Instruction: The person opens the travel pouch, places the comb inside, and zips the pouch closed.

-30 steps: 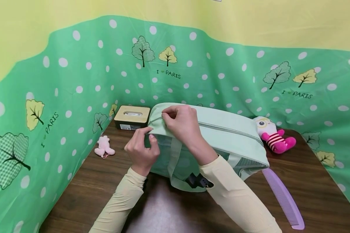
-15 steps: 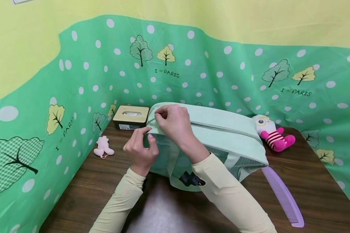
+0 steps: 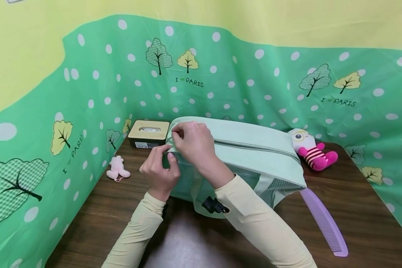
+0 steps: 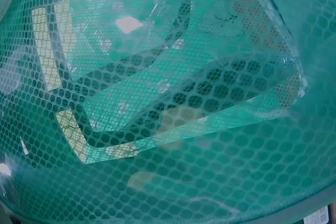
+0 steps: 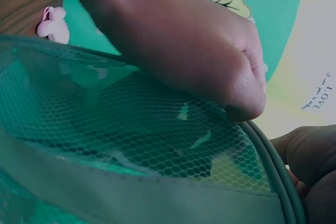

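Observation:
A mint-green bag [image 3: 244, 134] with a mesh side lies across the table, a zipper [image 3: 259, 147] running along its top. Near the left end of that zipper, my right hand [image 3: 195, 143] pinches with thumb and forefinger; the zipper pull is hidden by the fingers. Just below, my left hand [image 3: 160, 171] pinches the bag's left upper edge. In the right wrist view, the left hand [image 5: 184, 45] meets the bag's piped rim, with fingers of the right hand [image 5: 315, 163] beyond it. Mesh [image 4: 173, 124] fills the left wrist view.
A tissue box [image 3: 149, 133] with a wooden top stands against the bag's left end. Nearby lies a small pink plush toy [image 3: 118, 168]. At the right are a plush doll [image 3: 313, 150] in pink and a purple comb [image 3: 325, 223]. A patterned curtain [image 3: 217, 89] closes in the back.
My right hand has moved left along the zipper, closer to my left hand. The left hand keeps its hold on the bag's edge. The view has shifted slightly.

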A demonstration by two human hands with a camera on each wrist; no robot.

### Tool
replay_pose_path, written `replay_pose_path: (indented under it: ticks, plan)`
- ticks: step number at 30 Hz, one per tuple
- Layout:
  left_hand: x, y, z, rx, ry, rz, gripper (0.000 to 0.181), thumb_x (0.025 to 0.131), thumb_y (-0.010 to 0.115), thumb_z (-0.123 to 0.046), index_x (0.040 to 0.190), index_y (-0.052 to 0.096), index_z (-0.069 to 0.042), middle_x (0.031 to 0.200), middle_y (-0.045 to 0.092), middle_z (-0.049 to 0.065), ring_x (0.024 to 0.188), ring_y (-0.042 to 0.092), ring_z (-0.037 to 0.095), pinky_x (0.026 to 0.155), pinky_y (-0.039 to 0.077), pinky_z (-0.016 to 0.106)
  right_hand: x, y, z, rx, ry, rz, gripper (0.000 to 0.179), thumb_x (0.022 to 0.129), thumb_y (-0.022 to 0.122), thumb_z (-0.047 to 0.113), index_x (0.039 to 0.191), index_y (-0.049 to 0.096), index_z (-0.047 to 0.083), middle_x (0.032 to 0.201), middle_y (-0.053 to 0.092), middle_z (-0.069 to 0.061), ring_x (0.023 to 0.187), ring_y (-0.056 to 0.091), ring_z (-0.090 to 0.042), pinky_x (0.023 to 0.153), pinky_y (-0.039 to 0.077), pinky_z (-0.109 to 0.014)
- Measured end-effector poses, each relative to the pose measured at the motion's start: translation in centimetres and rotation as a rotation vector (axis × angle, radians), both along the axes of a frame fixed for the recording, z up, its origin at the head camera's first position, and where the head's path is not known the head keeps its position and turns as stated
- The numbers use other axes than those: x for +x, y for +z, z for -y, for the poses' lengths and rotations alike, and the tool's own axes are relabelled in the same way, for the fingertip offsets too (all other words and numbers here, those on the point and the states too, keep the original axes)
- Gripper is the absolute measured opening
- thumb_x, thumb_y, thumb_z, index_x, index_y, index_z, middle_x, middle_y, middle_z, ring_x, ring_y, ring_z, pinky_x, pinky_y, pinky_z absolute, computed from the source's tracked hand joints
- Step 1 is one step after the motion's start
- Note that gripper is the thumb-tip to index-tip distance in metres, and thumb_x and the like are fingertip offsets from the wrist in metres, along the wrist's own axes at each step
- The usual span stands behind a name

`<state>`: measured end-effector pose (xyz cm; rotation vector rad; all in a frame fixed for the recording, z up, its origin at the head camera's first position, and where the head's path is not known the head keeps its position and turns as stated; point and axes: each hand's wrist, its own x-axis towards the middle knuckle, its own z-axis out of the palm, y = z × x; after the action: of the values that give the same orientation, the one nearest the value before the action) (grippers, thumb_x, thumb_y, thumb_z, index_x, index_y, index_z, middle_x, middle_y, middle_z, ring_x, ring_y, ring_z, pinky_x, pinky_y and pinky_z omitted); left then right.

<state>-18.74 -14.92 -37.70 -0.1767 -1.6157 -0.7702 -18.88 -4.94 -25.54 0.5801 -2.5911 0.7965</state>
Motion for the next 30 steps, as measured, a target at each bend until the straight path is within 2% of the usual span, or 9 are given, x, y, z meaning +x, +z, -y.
replay_pose_path:
  ticks: [6,10,14,17,20,23,25,28,30]
  plan:
    - [-0.1,0.0,0.2,0.002,0.006,-0.005,0.023,0.085,0.053,-0.019,0.085,0.070,-0.003,0.073,0.069,0.012,0.053,0.062,0.031,0.041,0.039,0.042,0.9,-0.1,-0.6,0.053,-0.001,-0.068,0.019,0.094,0.066,0.015,0.103,0.081,0.011,0.096,0.080,-0.002,0.081,0.073,-0.023,0.060,0.054,-0.035]
    - [-0.1,0.0,0.2,0.006,0.008,-0.005,0.024,0.085,0.053,-0.019,0.085,0.070,-0.003,0.073,0.068,0.012,0.051,0.061,0.031,0.040,0.037,0.042,2.4,-0.1,-2.2,0.046,0.050,-0.210,0.020,0.091,0.069,0.017,0.105,0.080,0.008,0.096,0.080,-0.005,0.080,0.070,-0.028,0.064,0.053,-0.040]
    - [0.0,0.0,0.1,0.013,0.001,-0.002,0.024,0.084,0.052,-0.018,0.085,0.071,-0.004,0.073,0.069,0.011,0.049,0.059,0.030,0.039,0.033,0.041,3.9,0.0,-6.0,-0.022,0.138,-0.388,0.021,0.087,0.075,0.013,0.104,0.079,0.001,0.097,0.079,-0.011,0.084,0.070,-0.032,0.076,0.053,-0.045]
    - [0.0,0.0,-0.1,0.023,-0.009,-0.007,0.024,0.083,0.052,-0.017,0.085,0.072,-0.004,0.073,0.069,0.011,0.049,0.059,0.030,0.039,0.033,0.040,5.2,-0.2,-10.2,-0.090,0.135,-0.490,0.024,0.087,0.074,0.014,0.105,0.078,-0.002,0.100,0.079,-0.014,0.089,0.071,-0.034,0.081,0.052,-0.045]
    - [0.0,-0.1,-0.3,0.034,-0.011,-0.016,0.024,0.083,0.052,-0.017,0.085,0.072,-0.005,0.073,0.069,0.010,0.050,0.060,0.030,0.039,0.032,0.040,6.4,-0.7,-14.6,-0.135,0.043,-0.580,0.033,0.094,0.068,0.027,0.105,0.077,-0.003,0.100,0.078,-0.017,0.090,0.070,-0.036,0.089,0.049,-0.029]
    - [-0.1,-0.1,-0.2,0.045,-0.014,-0.024,0.025,0.082,0.052,-0.018,0.085,0.072,-0.004,0.073,0.070,0.011,0.051,0.061,0.030,0.040,0.032,0.041,7.3,-1.5,-18.5,-0.160,-0.098,-0.627,0.045,0.096,0.061,0.037,0.105,0.078,-0.004,0.097,0.077,-0.020,0.085,0.067,-0.032,0.090,0.039,-0.011]
    - [0.0,-0.1,-0.2,0.053,-0.015,-0.027,0.025,0.082,0.052,-0.018,0.084,0.072,-0.004,0.073,0.070,0.011,0.051,0.061,0.031,0.040,0.032,0.041,7.7,-2.2,-20.8,-0.160,-0.194,-0.642,0.043,0.093,0.062,0.033,0.104,0.078,-0.005,0.093,0.076,-0.022,0.082,0.063,-0.031,0.086,0.034,-0.007]
    - [-0.1,0.1,-0.1,0.054,-0.018,-0.030,0.026,0.082,0.051,-0.019,0.084,0.072,-0.004,0.072,0.070,0.011,0.050,0.060,0.030,0.040,0.031,0.040,8.3,-3.9,-24.2,-0.136,-0.342,-0.574,0.036,0.091,0.066,0.024,0.108,0.076,-0.007,0.097,0.074,-0.027,0.087,0.063,-0.035,0.085,0.029,-0.004]
    - [-0.1,0.1,-0.2,0.054,-0.017,-0.030,0.026,0.082,0.051,-0.019,0.083,0.072,-0.004,0.071,0.069,0.011,0.048,0.057,0.029,0.040,0.029,0.039,8.4,-5.4,-26.5,-0.078,-0.432,-0.489,0.035,0.089,0.068,0.019,0.111,0.075,-0.008,0.102,0.073,-0.030,0.091,0.064,-0.043,0.084,0.041,-0.016]
